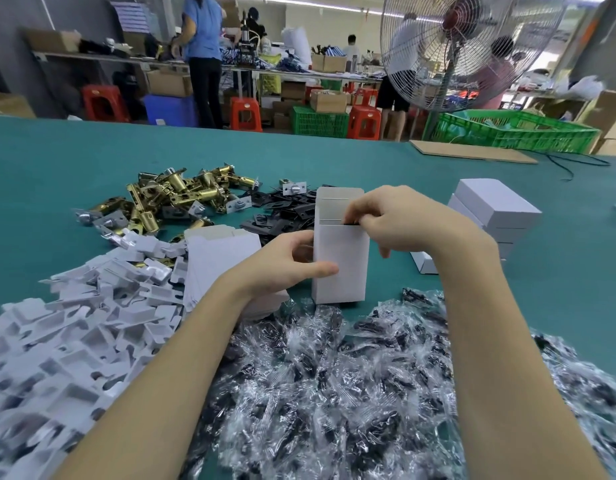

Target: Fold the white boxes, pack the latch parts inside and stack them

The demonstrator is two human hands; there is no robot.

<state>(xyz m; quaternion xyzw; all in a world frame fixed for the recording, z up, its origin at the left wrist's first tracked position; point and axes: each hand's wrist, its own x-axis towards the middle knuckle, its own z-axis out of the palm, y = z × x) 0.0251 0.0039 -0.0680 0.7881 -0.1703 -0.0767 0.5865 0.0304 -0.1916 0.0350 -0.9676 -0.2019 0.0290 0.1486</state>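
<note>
- While the white box (339, 261) stands upright on the green counter (57, 174) with its top flap open, the left hand (282, 261) grips its near side, thumb across the front.
- At the box's open mouth, the right hand (400, 216) pinches a small black part (351, 221) with curled fingers.
- Behind the box lie brass latch bodies (181, 195) and black plates (285, 209).
- Closed white boxes (493, 209) are stacked to the right.
- Flat box blanks (219, 258) lie just left of the box, bagged black parts (334, 375) in front.
</note>
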